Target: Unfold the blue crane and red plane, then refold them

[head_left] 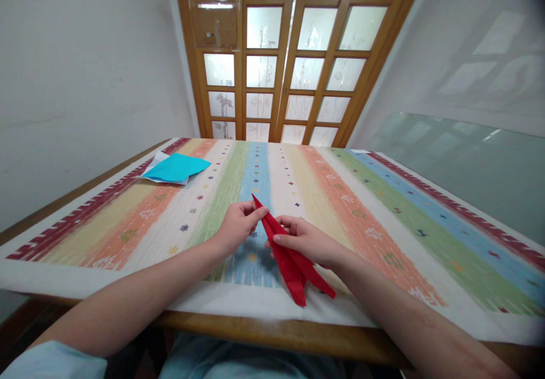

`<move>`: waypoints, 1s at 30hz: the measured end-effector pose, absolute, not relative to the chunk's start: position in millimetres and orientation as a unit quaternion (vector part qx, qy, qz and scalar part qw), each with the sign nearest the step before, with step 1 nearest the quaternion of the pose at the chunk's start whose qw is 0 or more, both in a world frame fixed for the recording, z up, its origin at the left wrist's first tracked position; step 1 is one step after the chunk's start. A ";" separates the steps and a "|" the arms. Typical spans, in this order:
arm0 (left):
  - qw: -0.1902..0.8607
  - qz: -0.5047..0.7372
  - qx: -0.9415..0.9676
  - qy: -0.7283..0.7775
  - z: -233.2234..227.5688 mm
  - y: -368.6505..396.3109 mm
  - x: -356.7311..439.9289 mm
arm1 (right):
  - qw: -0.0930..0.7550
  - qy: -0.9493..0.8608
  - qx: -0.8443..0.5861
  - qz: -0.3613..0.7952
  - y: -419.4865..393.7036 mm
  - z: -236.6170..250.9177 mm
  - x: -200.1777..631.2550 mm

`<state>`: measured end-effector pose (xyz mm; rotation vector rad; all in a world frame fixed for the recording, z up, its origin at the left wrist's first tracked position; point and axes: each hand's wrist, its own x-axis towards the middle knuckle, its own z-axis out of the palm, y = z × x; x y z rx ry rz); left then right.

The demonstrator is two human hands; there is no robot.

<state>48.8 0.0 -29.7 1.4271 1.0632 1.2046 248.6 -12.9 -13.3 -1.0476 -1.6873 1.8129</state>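
Observation:
A folded red paper piece (289, 262), long and pointed with two tails toward the near edge, lies on the striped tablecloth (357, 209). My left hand (239, 226) pinches its far tip between thumb and fingers. My right hand (307, 239) presses down on the middle of the red paper, fingers laid across it. Both forearms reach in from the near table edge.
A turquoise paper sheet (176, 167) rests on a white sheet (156, 158) at the far left of the cloth. The wooden table edge (272, 333) runs along the front. A wooden door with frosted panes (293, 61) stands behind, and a glass panel (460, 163) leans at right.

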 end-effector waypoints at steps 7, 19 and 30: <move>0.490 0.511 0.560 0.430 -32.6 3.0 47.3 | 0.204 -0.628 -0.369 0.654 -12.5 -11.6 250.1; 0.555 0.401 0.599 0.416 -35.4 2.3 49.6 | 0.199 -0.589 -0.336 0.707 -10.0 -19.7 250.8; 0.512 0.443 0.583 0.449 -38.1 6.4 46.9 | 0.196 -0.669 -0.362 0.619 -8.0 -16.1 251.0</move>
